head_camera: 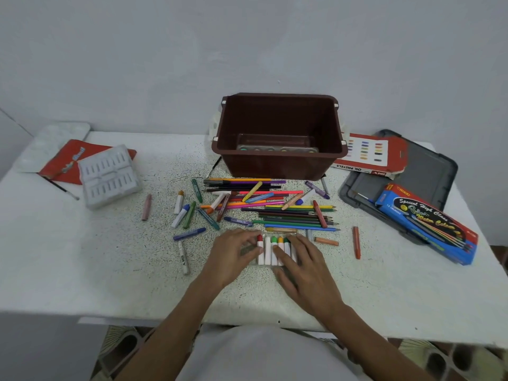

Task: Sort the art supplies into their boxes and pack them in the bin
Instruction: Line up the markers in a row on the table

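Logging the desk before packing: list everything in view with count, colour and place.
bin: one, brown, back centre
paint tray: one, clear-lidded, inside the bin
lid: one, grey, right side
oil pastels box: one, red and white, on the lid
water colours box: one, blue, right
moulded tray: one, white, left
red packet: one, under the moulded tray
palette: one, white, far left
loose pencils and crayons: many, mixed colours, centre
white-bodied sticks: five showing, coloured tips, between the hands
left hand: touches the sticks' left side
right hand: fingers lie across the sticks
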Demonstrator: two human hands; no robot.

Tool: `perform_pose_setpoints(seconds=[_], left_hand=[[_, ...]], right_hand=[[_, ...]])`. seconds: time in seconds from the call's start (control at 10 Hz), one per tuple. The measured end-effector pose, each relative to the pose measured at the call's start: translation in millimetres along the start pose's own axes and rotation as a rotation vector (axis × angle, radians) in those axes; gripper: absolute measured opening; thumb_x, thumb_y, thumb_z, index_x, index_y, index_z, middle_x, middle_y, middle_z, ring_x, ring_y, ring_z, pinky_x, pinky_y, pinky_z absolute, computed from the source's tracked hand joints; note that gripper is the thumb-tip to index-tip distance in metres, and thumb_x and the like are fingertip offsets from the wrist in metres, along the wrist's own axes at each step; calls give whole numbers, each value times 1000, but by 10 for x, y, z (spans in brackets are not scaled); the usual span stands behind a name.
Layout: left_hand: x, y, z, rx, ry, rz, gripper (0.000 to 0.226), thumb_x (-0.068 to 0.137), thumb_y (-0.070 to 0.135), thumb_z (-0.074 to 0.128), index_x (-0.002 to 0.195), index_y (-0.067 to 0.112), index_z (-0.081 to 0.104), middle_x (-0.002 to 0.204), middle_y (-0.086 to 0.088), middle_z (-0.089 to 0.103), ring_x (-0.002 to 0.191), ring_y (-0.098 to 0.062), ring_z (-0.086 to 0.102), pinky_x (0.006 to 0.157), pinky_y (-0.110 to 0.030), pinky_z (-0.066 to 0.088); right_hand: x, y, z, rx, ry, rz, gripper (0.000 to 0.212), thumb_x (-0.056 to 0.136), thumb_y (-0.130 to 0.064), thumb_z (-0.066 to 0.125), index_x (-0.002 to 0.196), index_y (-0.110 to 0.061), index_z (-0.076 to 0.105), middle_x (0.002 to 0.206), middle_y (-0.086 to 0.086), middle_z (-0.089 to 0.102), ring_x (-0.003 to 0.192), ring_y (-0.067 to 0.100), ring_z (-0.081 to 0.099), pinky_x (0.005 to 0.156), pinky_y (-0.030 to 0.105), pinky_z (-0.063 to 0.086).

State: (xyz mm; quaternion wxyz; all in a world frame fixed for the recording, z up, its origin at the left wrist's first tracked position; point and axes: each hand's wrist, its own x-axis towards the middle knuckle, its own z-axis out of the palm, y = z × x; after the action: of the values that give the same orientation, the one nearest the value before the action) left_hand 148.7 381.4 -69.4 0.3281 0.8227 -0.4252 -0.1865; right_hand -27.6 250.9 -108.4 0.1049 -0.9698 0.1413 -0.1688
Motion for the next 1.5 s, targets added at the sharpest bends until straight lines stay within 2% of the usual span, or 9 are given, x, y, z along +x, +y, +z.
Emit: perform_pose_setpoints(seconds=[0.1, 0.3, 0.6, 0.8, 0.9, 1.0, 1.2, 1.4, 1.5], left_hand=[[-11, -47, 42, 78, 9, 34, 43, 92, 38, 65, 133, 28, 60, 109, 11, 65, 102, -8, 51, 95, -34, 38], [-88, -109, 124, 120, 87, 142, 38, 92, 34, 65, 128, 22, 65, 118, 10, 64, 110, -12, 50, 98, -33, 37], [-111, -122, 147, 206, 130, 179, 36, 91, 33, 67, 125, 22, 67, 116, 8, 64, 109, -15, 53, 95, -31, 33], [-45, -120, 46, 218, 234, 200, 30, 94, 37, 55, 112, 19, 72, 104, 3, 67, 99, -15, 57, 89, -35, 38], [111, -166, -92, 272, 402, 114, 15, 89, 17, 70, 103, 13, 74, 99, -5, 69, 92, -22, 62, 89, -42, 45], [269, -229, -271, 338, 508, -82, 20, 91, 18, 69, 108, 9, 72, 112, -12, 64, 105, -30, 57, 92, -46, 44], [431, -378, -482, 478, 386, -306, 32, 94, 34, 61, 117, 14, 69, 126, -11, 55, 119, -34, 45, 98, -45, 34], [388, -335, -499, 403, 489, -280, 24, 96, 31, 57, 112, 15, 66, 112, -8, 63, 107, -29, 54, 93, -44, 39], [317, -225, -531, 167, 501, -175, 21, 96, 28, 59, 112, 15, 65, 104, -3, 68, 93, -19, 63, 80, -41, 52]], right_hand=[[-6, 3, 0, 1, 5, 2, 43, 101, -43, 47, 132, -17, 59, 141, 17, 50, 136, 34, 40, 109, 49, 38], [2, -5, -19, 2, 3, 0, 42, 101, -42, 47, 131, -16, 60, 140, 18, 51, 135, 35, 41, 109, 48, 38], [-5, 3, -6, 1, 6, -3, 42, 101, -43, 47, 131, -16, 59, 140, 18, 51, 134, 35, 42, 108, 49, 39], [-5, 12, 3, 0, 3, 5, 42, 101, -43, 48, 133, -17, 58, 141, 17, 50, 135, 34, 41, 108, 49, 38], [-6, 10, 3, 0, 8, 0, 42, 101, -43, 49, 133, -18, 58, 142, 16, 49, 136, 33, 39, 110, 47, 36], [-4, 12, 2, 2, 10, -1, 42, 100, -43, 49, 132, -18, 59, 142, 16, 49, 136, 33, 39, 110, 47, 36], [-7, 15, 12, 9, 18, -2, 42, 100, -43, 51, 133, -18, 58, 142, 16, 49, 136, 33, 39, 110, 47, 36], [-9, 13, 12, 12, 17, -1, 42, 100, -43, 50, 133, -18, 58, 142, 16, 49, 136, 32, 39, 110, 47, 36], [-7, 16, 6, 10, 19, 0, 42, 100, -43, 52, 133, -18, 58, 142, 16, 49, 136, 33, 40, 110, 48, 37]])
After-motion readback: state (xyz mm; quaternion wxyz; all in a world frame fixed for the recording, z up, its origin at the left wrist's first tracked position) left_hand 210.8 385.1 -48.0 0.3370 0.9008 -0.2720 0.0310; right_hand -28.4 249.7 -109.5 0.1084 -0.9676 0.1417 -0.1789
